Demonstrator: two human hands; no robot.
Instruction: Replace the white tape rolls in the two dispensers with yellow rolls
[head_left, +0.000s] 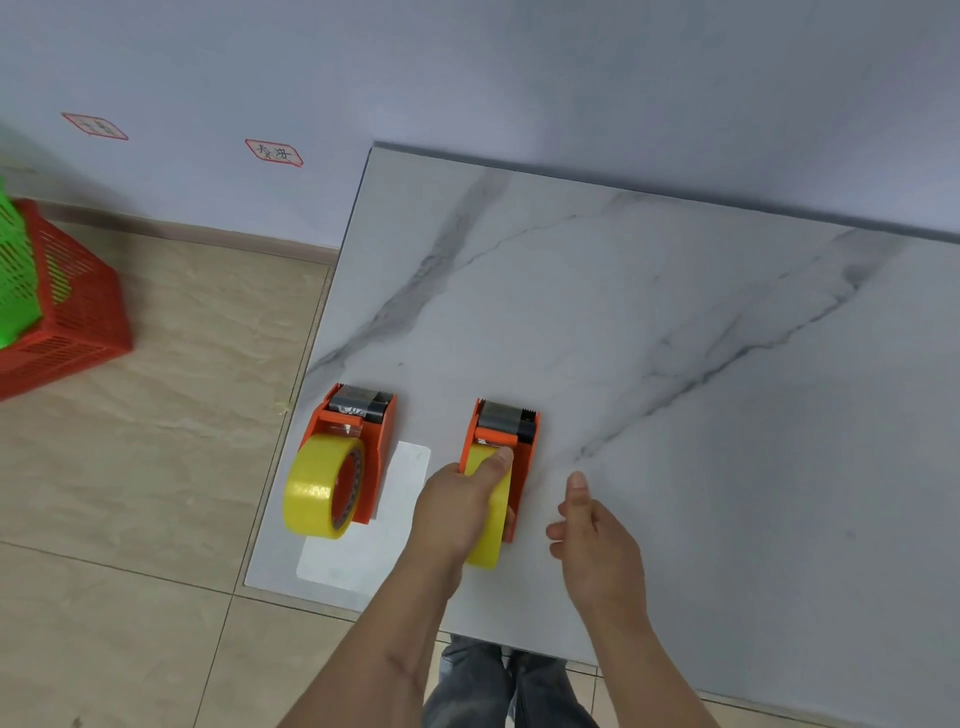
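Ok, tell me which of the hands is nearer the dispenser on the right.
Left. The left hand grips the yellow roll sitting in the right dispenser; the right hand is open just to its right, not touching.

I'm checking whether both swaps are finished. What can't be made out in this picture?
Head view only:
- Right dispenser's yellow roll: the left hand covers its hub, so seating is unclear.
- Wall labels: writing too small.
- Red basket: cut off by the left edge, contents unclear.

Marble table (675, 312): two dispensers (358, 447), sheet (410, 467)
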